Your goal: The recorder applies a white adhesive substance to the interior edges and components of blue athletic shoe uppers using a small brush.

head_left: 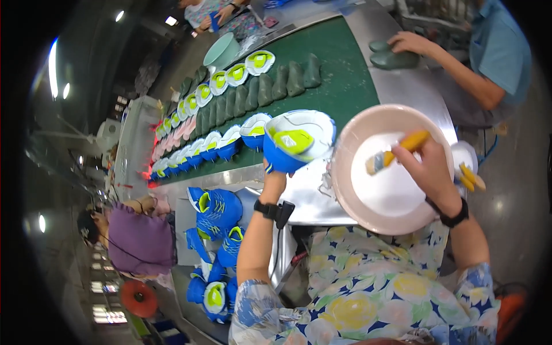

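Note:
In my left hand (275,183) is a blue shoe upper (277,156), bottom side up, so its white underside and a yellow-green patch in the middle face me. The hand grips it from below; most of the fingers are hidden behind it. My right hand (430,172) is closed round the yellow handle of a flat paintbrush (413,140). Its pale bristles point left, above the white liquid (388,195) in a large pinkish-beige basin (348,192). The basin stands to the right of the shoe upper, close beside it.
A green conveyor belt (348,69) carries rows of blue uppers (229,145), dark green shoe lasts (280,83) and white-and-yellow-green uppers (259,60). More uppers (218,210) lie piled at lower left. Co-workers stand at right (503,52), left (138,238) and far end.

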Demonstrator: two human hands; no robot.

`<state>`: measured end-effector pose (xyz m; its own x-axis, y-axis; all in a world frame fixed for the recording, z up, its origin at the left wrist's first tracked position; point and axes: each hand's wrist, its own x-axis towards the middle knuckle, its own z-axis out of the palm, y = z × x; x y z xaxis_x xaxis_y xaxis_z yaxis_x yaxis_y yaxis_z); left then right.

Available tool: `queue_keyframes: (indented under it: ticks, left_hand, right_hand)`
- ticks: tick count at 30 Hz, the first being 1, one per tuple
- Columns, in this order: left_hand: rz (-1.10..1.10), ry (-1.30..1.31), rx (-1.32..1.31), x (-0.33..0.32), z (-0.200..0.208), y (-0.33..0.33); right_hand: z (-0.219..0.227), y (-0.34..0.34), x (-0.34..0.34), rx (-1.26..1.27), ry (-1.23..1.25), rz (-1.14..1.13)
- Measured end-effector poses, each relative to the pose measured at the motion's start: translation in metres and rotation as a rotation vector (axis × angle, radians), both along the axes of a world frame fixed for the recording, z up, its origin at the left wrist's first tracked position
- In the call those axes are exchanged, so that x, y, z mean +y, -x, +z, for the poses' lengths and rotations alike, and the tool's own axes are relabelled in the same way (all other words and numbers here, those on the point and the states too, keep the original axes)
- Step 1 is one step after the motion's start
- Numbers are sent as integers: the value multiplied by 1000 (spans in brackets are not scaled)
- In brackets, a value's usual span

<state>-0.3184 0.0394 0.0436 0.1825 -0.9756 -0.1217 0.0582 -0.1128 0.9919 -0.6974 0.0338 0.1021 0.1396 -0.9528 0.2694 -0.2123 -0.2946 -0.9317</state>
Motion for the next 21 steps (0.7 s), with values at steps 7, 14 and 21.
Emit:
queue_keyframes:
  ticks: [7,14,21]
  left_hand:
    - [154,-53,188,-99,-81,-38]
    - [419,-82,-978,-87,-84,-100]
    - [374,-748,-1795,118,-11,-205]
  right_hand:
    - [-17,13,22,-62,-296,123]
    - [-25,18,18,-30,-412,110]
    - [-26,14,14,-24,-450,167]
